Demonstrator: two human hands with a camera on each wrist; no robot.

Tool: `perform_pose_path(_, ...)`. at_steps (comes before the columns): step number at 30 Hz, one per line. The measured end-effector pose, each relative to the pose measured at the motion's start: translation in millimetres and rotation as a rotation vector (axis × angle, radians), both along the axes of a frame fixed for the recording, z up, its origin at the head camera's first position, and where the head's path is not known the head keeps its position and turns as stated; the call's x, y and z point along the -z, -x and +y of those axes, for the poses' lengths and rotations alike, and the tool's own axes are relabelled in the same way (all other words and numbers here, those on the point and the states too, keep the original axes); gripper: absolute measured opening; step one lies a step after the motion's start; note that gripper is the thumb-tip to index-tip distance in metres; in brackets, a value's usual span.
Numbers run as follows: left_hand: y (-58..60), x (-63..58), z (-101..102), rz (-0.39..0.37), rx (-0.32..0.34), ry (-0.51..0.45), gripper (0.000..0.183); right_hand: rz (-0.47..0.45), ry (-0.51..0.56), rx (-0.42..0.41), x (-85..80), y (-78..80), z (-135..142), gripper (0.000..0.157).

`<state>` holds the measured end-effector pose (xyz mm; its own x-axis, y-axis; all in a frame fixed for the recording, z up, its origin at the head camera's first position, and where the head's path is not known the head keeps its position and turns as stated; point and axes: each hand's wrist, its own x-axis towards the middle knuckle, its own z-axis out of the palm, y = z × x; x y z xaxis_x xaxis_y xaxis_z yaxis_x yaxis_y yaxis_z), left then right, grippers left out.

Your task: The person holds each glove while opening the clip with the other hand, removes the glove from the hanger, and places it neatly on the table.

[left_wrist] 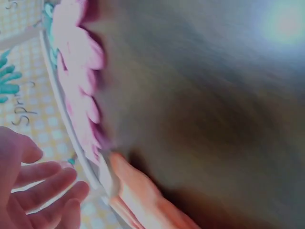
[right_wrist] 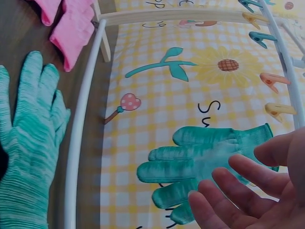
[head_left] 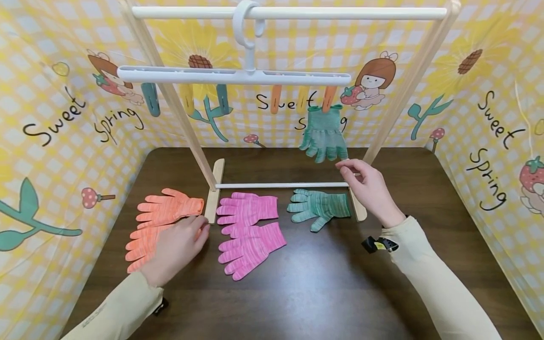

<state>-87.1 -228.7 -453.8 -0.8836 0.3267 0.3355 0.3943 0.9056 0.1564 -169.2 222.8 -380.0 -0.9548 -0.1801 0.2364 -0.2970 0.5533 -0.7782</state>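
A green glove [head_left: 325, 134] hangs fingers down from an orange clip [head_left: 329, 98] on the white hanger [head_left: 191, 75]. Just below and to the right of it is my right hand [head_left: 369, 189], holding nothing, its fingers loosely bent in the right wrist view. My left hand [head_left: 178, 248] is over the pair of orange gloves [head_left: 170, 208], partly covering the lower one. Its fingers are relaxed with nothing between them in the left wrist view. Another green glove [head_left: 320, 208] lies on the table, beside two pink gloves [head_left: 250, 248].
The hanger hooks over the top rod [head_left: 340, 13] of a wooden rack, whose lower rod [head_left: 280, 185] runs behind the gloves. Several more clips, such as a teal one [head_left: 150, 99], dangle from it. Patterned cloth [head_left: 501, 118] surrounds the brown table [head_left: 323, 293].
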Motion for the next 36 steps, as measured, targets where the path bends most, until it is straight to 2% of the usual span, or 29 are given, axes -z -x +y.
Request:
perform_pose_path(7,16.4,-7.2,38.8,-0.03,0.075,-0.044,0.009,0.042,0.02,0.023,-7.7,1.8,-0.9,0.029)
perform_pose_path(13,35.2,-15.9,67.7,-0.01,0.149,-0.11,0.015,0.074,0.057,0.041,-16.4,3.8,-2.8,0.029)
perform_pose_path(18,50.7,-24.3,89.4,0.014,0.175,-0.157,0.015,0.082,0.072,0.041,-21.6,4.8,-3.8,0.029)
perform_pose_path(26,69.4,-32.6,113.5,-0.001,0.202,-0.218,0.015,0.097,0.079,0.059,-26.1,5.6,-2.1,0.028)
perform_pose_path(36,89.9,-32.3,132.7,0.025,0.233,-0.274,0.013,0.12,0.087,0.074,-32.8,7.3,-2.9,0.028)
